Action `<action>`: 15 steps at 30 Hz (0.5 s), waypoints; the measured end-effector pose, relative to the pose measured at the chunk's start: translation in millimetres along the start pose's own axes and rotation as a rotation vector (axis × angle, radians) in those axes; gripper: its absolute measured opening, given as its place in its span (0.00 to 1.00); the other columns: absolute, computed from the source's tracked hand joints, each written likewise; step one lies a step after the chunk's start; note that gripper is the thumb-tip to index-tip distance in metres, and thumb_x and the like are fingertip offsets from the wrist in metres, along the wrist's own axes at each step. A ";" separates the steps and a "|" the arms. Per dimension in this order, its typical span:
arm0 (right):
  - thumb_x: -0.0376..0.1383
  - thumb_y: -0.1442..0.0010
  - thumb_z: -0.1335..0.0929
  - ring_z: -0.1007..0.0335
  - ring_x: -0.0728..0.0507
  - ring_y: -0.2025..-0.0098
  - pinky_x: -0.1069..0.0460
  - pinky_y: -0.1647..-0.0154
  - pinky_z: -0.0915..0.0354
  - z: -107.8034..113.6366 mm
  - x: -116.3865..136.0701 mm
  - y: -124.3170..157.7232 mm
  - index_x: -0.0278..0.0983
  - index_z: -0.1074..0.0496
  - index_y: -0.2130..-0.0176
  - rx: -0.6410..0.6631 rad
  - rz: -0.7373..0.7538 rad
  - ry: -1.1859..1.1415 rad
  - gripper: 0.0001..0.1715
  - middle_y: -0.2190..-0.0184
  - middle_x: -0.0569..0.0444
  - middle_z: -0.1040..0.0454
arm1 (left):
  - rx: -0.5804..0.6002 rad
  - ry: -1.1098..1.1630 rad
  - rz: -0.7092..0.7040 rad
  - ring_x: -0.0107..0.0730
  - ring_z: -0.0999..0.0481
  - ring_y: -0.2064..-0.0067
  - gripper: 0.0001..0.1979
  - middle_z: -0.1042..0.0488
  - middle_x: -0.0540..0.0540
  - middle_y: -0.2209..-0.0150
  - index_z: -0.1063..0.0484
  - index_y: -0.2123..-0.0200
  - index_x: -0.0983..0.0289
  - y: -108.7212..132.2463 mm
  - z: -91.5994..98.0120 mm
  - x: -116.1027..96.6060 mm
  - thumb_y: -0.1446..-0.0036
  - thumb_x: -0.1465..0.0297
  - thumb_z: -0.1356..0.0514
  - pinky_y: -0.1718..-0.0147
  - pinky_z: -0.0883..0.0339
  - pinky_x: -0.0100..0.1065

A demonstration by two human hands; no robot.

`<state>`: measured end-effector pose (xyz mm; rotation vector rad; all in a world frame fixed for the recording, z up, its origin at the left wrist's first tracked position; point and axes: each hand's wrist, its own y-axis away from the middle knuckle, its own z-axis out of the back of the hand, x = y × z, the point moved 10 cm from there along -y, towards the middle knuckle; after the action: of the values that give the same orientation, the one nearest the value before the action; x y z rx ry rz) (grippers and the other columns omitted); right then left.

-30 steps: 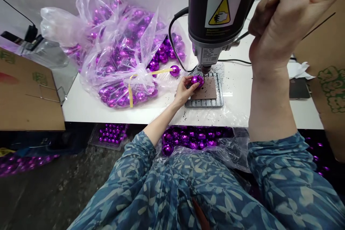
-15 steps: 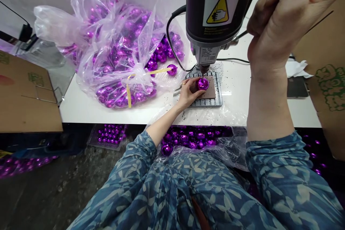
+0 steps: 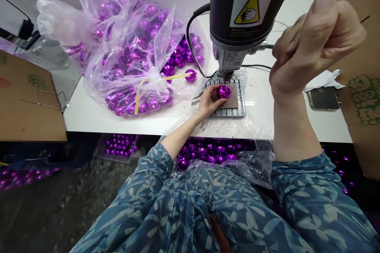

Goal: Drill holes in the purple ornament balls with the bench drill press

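A shiny purple faceted ball (image 3: 223,91) sits on a brown pad (image 3: 232,99) under the bit of a grey bench drill (image 3: 246,12). My left hand (image 3: 209,102) pinches that ball from the left and holds it in place on the pad. My right hand (image 3: 311,45) is raised at the right of the drill head, its fingers wrapped round the thin metal feed lever (image 3: 265,46). The pad lies on a slotted metal base (image 3: 241,107) on the white table (image 3: 97,116).
A big clear plastic bag (image 3: 130,55) full of purple balls lies at the table's left, one loose ball (image 3: 190,75) beside it. More balls fill a bag in my lap (image 3: 213,154) and a tray (image 3: 118,146) below. Cardboard boxes (image 3: 26,99) flank both sides; a phone (image 3: 323,99) lies right.
My left hand moved the ball from beside the pad to directly under the drill bit. My right hand came down with the lever.
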<state>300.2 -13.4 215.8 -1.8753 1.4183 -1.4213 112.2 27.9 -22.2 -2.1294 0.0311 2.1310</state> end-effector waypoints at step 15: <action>0.57 0.42 0.25 0.66 0.60 0.88 0.55 0.86 0.64 34.4 -18.1 32.7 0.35 0.69 0.74 -0.148 0.176 -0.050 0.53 0.86 0.62 0.72 | 0.033 0.035 0.016 0.51 0.29 0.32 0.23 0.22 0.56 0.44 0.22 0.52 0.57 1.3 -3.9 -1.6 0.50 0.75 0.21 0.24 0.44 0.52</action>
<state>315.2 -19.6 167.7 -1.8076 1.6585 -1.2075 115.9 26.1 -20.8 -2.1556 0.0860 2.0869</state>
